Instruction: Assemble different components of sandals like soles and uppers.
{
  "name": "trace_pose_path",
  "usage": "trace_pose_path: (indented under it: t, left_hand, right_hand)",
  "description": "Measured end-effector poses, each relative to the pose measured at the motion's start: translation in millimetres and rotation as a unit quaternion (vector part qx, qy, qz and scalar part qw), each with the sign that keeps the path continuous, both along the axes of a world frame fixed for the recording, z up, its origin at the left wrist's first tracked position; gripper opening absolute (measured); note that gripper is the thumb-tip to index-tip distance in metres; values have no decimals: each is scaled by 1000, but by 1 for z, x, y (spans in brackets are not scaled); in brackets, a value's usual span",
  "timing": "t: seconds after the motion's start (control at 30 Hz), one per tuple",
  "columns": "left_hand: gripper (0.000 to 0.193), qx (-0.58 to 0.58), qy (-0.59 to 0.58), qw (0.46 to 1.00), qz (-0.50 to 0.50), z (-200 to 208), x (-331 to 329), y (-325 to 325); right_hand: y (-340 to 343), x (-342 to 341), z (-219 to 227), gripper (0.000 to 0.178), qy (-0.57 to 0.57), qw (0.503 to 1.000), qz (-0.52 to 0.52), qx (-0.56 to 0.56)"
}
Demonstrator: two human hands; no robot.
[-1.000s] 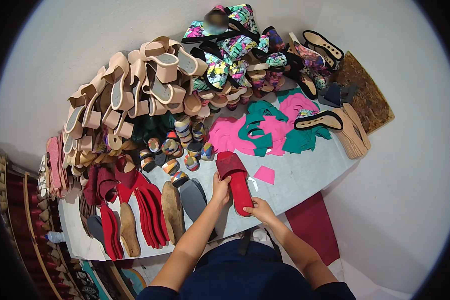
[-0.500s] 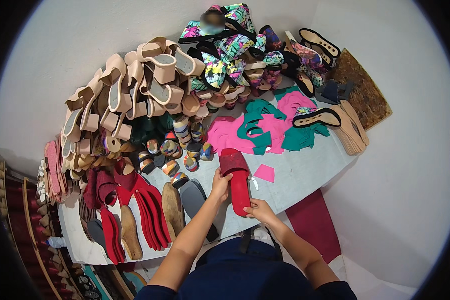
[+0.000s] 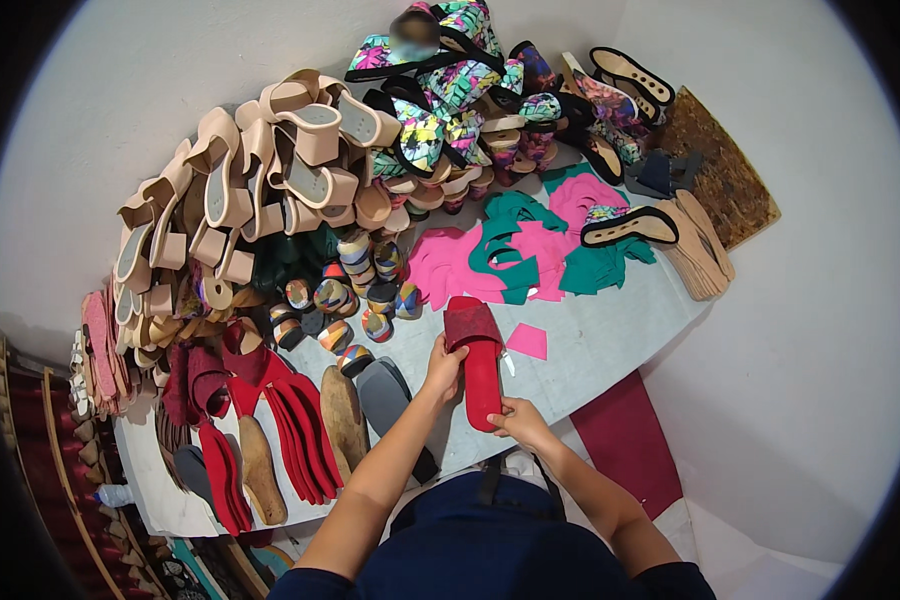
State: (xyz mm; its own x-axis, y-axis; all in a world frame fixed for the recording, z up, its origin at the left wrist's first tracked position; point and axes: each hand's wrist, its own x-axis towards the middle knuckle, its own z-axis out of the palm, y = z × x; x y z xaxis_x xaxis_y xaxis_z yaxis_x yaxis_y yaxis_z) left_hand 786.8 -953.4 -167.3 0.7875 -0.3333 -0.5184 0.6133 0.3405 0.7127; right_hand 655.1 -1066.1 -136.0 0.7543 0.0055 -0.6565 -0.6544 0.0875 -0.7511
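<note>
A red slide sandal with a dark red strap is held between my two hands over the table's front edge, its toe end pointing away from me. My left hand grips its left side at the strap, the thumb lying on the strap's edge. At the heel, my right hand pinches the rim from the right. Just right of the sandal lie a small white-bladed tool, partly hidden, and a pink cut piece.
Pink and green cutouts spread across the pale table. Beige heeled sandals and patterned sandals pile up behind. Red soles, wooden lasts and grey soles line the left front. Tan soles are stacked right.
The whole view has shifted slightly. Both hands keep their hold on the red sandal, which looks almost unmoved in front of me.
</note>
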Motion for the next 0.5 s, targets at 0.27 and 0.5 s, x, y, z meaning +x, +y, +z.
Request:
trace_pose_path:
  t: [0.27, 0.5]
  left_hand:
    - [42, 199, -169, 964, -49, -34, 9, -2]
    - [46, 395, -231, 889, -31, -13, 2, -6]
  right_hand:
    - [5, 3, -1, 24, -35, 996, 24, -75]
    - [1, 8, -7, 42, -61, 933, 194, -295]
